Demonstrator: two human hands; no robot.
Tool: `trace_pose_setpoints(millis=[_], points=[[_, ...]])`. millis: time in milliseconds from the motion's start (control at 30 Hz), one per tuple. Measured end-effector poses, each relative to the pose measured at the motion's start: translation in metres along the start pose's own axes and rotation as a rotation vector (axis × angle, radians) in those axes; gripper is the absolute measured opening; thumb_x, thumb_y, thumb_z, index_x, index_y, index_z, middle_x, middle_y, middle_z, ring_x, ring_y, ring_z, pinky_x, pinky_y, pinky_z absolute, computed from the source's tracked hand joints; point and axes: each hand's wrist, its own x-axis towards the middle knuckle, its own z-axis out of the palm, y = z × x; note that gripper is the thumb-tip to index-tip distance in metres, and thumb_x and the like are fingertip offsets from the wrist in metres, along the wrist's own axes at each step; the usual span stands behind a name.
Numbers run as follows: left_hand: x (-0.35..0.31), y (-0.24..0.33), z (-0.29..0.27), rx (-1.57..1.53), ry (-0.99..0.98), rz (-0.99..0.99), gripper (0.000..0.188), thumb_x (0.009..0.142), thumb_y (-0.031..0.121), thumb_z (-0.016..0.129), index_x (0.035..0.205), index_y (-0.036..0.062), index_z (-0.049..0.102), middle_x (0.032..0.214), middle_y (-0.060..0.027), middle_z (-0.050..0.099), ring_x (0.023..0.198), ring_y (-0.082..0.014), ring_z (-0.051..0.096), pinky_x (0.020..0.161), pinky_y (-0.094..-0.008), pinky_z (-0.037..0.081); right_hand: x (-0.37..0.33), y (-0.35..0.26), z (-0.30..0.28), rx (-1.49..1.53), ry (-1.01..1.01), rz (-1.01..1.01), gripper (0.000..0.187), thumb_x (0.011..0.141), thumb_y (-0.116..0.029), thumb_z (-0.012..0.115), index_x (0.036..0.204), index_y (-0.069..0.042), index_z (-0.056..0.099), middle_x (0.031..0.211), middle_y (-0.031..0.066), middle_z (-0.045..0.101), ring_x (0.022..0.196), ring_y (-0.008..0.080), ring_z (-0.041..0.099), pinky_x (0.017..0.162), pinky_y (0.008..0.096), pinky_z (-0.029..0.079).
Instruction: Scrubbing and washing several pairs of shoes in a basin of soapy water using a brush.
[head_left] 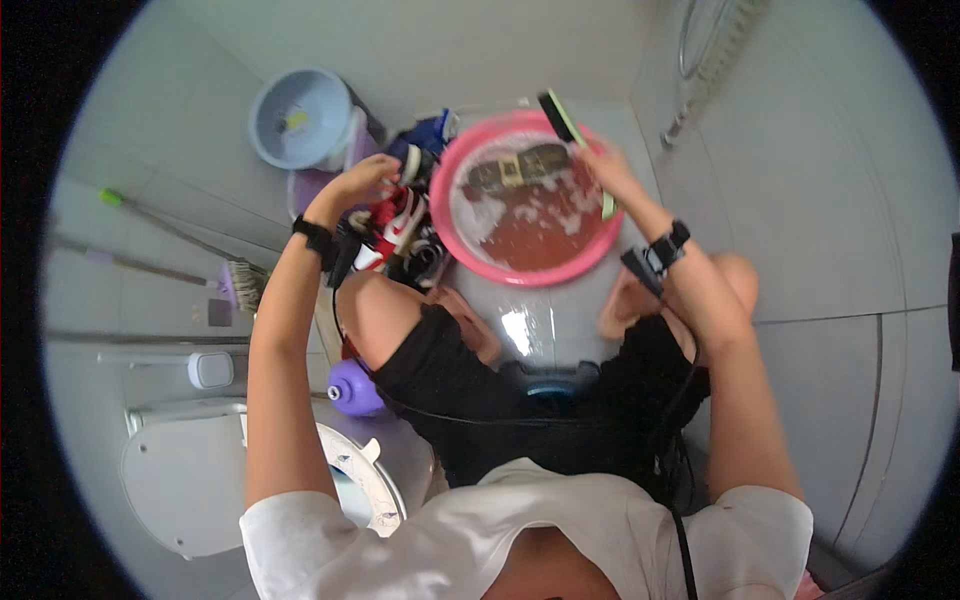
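Note:
My right hand (607, 170) is closed round the light-green handle of a scrubbing brush (560, 115). Its black bristles point up and left over the rim of a pink basin (465, 262). In the basin's reddish-brown, sudsy water lies a shoe (518, 168), which seems to have its dark sole up, with a pale middle. My left hand (372, 178) hangs to the left of the basin, fingers loosely apart and holding nothing that I can see. Beside it is a pile of shoes, among them a red and white sneaker (402, 222); whether my fingers touch one is unclear.
Behind the pile stands a blue basin (300, 118). A mop (243, 285) and a toilet (185, 480) are on the left, with a purple round container (354, 388) by my leg. A shower hose (700, 95) hangs on the right wall.

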Motion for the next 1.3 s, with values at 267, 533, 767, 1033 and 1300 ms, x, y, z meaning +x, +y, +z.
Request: trace_pose_setpoints(millis=[267, 533, 767, 1033, 1300], points=[[0.207, -0.094, 0.170, -0.661, -0.127, -0.267, 0.051, 0.083, 0.029, 0.057, 0.120, -0.0002, 0.038, 0.108, -0.0161, 0.051, 0.085, -0.0305, 0.058, 0.076, -0.0401, 0.051, 0.009, -0.025, -0.032, 0.560, 0.043, 0.235, 0.028, 0.089, -0.020, 0.053, 0.110, -0.003, 0.047, 0.053, -0.0077, 0.035, 0.041, 0.0019, 0.033, 0.036, 0.0175, 0.025], [0.323, -0.120, 0.204, -1.372, 0.039, -0.422, 0.067, 0.080, 0.034, 0.059, 0.127, 0.0000, 0.026, 0.113, -0.0242, 0.039, 0.099, -0.0350, 0.047, 0.084, -0.0441, 0.046, 0.025, -0.010, -0.057, 1.225, 0.018, 0.679, 0.030, 0.086, -0.024, 0.054, 0.065, -0.013, 0.037, 0.051, -0.0054, 0.035, 0.040, 0.0047, 0.032, 0.037, 0.0201, 0.023], [0.356, -0.076, 0.252, -1.450, 0.057, -0.359, 0.049, 0.076, 0.047, 0.059, 0.108, 0.0109, 0.051, 0.107, -0.0128, 0.051, 0.097, -0.0333, 0.046, 0.081, -0.0538, 0.037, 0.023, 0.003, -0.065, 1.457, 0.251, 0.823, 0.030, 0.087, -0.024, 0.052, 0.065, -0.013, 0.035, 0.051, -0.0056, 0.033, 0.040, 0.0042, 0.032, 0.036, 0.0204, 0.023], [0.382, -0.060, 0.243, -1.410, 0.352, -0.548, 0.029, 0.080, 0.039, 0.064, 0.089, 0.0126, 0.054, 0.089, -0.0038, 0.056, 0.071, -0.0185, 0.050, 0.057, -0.0337, 0.040, 0.021, -0.011, -0.065, 1.484, 0.265, 0.835, 0.027, 0.088, -0.024, 0.051, 0.068, -0.013, 0.035, 0.052, -0.0061, 0.032, 0.039, 0.0041, 0.032, 0.035, 0.0202, 0.022], [0.297, 0.003, 0.224, -1.604, 0.084, -0.361, 0.029, 0.086, 0.019, 0.058, 0.112, 0.0091, 0.051, 0.116, -0.0119, 0.048, 0.106, -0.0310, 0.046, 0.089, -0.0445, 0.042, 0.025, -0.010, -0.062, 1.507, 0.146, 0.832, 0.039, 0.085, -0.030, 0.054, 0.056, -0.018, 0.031, 0.046, -0.0070, 0.029, 0.038, 0.0050, 0.029, 0.035, 0.0203, 0.022]])
